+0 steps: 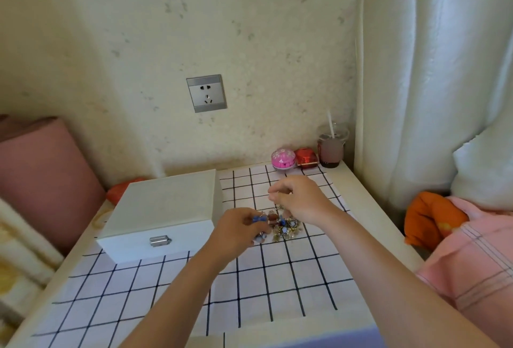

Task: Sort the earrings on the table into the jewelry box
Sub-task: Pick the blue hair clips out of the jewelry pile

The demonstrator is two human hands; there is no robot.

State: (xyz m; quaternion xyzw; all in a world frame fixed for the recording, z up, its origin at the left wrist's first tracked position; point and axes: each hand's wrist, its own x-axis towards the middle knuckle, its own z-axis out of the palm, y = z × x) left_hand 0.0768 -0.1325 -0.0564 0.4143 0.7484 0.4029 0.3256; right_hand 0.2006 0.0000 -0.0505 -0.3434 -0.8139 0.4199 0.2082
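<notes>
A pile of small earrings (pixel 286 227), blue, gold and reddish, lies on the checked cloth (pixel 249 286) in the middle of the table. Left of it stands a white jewelry box (pixel 163 209) with its lid down and a metal clasp at the front. My left hand (pixel 240 231) is at the pile's left edge, fingers curled round a blue earring (pixel 259 219). My right hand (pixel 298 199) hovers just above the pile, fingertips pinched on a thin dangling earring (pixel 276 206) that is too small to make out.
At the table's back right stand a pink round case (pixel 283 159), a red box (pixel 306 157) and a plastic cup with a straw (pixel 331 148). A wall socket (pixel 206 93) is on the wall behind. A pink cushion (pixel 41 178) lies left, bedding and orange cloth (pixel 433 216) right.
</notes>
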